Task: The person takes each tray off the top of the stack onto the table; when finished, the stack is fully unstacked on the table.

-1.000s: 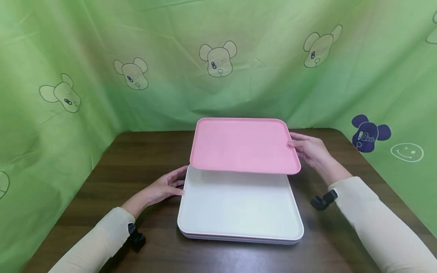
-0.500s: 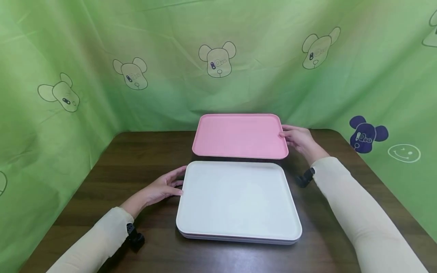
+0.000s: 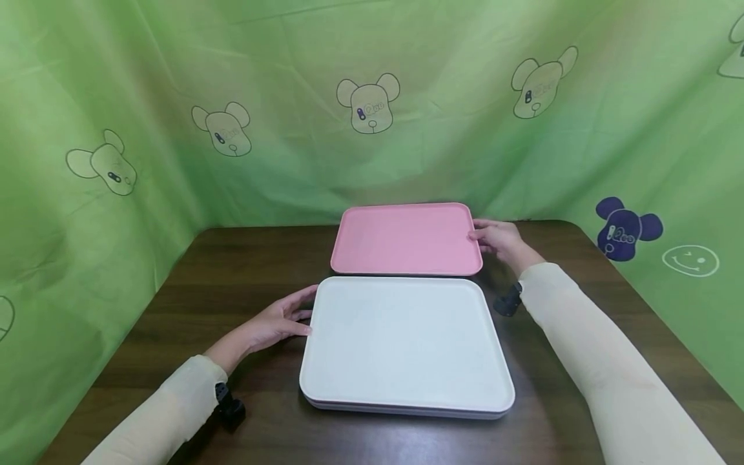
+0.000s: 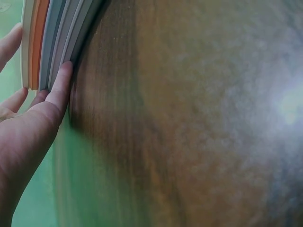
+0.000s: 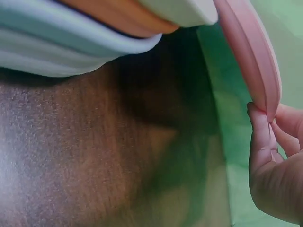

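Pink tray [image 3: 405,239], 12 o'clock of stack [image 3: 407,342].
Our right hand [image 3: 503,241] pinches tray rim, left hand [image 3: 272,327] spread against stack; one-sided grip risks droop.

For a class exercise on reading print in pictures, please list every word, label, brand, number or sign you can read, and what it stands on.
"Qoo", apparently, after a pill-shaped mark: dark blue bear on the green curtain.
"Qoo", fainter, likewise: middle pale bear.
Too faint or small to read: other pale bears.
Sign without words: winking smiley.
No text visible: pink tray, top white tray.
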The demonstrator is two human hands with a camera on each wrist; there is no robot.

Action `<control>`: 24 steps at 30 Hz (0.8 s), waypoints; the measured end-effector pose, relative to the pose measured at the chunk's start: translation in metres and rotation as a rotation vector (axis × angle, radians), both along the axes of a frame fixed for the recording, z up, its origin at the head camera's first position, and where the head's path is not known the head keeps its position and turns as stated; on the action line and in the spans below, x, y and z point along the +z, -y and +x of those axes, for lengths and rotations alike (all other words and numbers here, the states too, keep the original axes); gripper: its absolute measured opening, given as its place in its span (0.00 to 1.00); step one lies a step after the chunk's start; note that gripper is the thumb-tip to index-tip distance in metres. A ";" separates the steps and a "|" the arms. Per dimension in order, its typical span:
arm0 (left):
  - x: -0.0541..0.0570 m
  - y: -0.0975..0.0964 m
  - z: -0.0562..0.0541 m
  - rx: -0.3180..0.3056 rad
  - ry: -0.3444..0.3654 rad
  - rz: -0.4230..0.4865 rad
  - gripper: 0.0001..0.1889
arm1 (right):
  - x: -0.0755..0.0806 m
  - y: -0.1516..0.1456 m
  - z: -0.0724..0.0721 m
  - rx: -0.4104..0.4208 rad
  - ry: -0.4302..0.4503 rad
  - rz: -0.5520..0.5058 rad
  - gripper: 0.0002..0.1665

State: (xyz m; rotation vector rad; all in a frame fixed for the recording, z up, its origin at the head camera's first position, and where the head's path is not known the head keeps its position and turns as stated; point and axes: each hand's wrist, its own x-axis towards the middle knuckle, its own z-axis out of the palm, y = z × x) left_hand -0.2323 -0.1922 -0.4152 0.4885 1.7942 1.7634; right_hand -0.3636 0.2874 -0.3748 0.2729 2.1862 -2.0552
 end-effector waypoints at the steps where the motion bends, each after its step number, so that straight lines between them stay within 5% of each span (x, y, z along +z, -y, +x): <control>1: 0.000 0.000 0.000 -0.002 -0.001 0.002 0.48 | -0.001 0.000 0.000 0.007 -0.001 0.011 0.36; 24: 0.000 -0.001 -0.001 -0.004 0.005 0.005 0.48 | -0.024 0.000 0.001 0.123 0.047 0.037 0.37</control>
